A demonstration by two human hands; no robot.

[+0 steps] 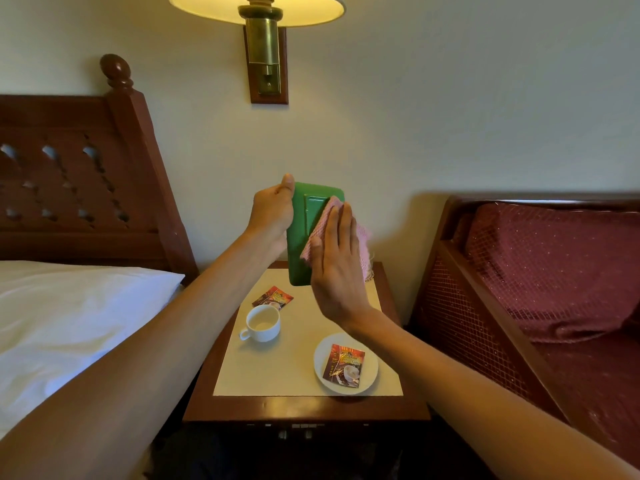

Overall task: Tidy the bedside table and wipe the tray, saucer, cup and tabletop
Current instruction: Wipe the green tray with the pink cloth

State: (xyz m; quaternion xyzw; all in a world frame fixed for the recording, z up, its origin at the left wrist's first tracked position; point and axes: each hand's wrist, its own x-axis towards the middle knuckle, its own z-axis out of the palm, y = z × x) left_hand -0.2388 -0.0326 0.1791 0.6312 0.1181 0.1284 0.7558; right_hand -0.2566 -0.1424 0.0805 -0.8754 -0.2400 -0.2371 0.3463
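Above the table (277, 375), tray (297, 258) wiping.
Left hand (273, 211) grips its edge; flat right hand (337, 268) presses cloth (320, 223); should brace firmly.

The left grip (272, 211) holds the green tray (298, 244) by its edge, its fingers out of sight behind the tray. The right grip (337, 268) covers the tray's lower right part and much of the pink cloth (320, 220). Past the cloth, at the far right corner of the tabletop (287, 368), something pale shows too little to name. The cup (263, 323) hides a corner of the far sachet (273, 295). Its print, and that of the near sachet (343, 366), is too small to read. The top edge cuts off the lamp shade (256, 6).
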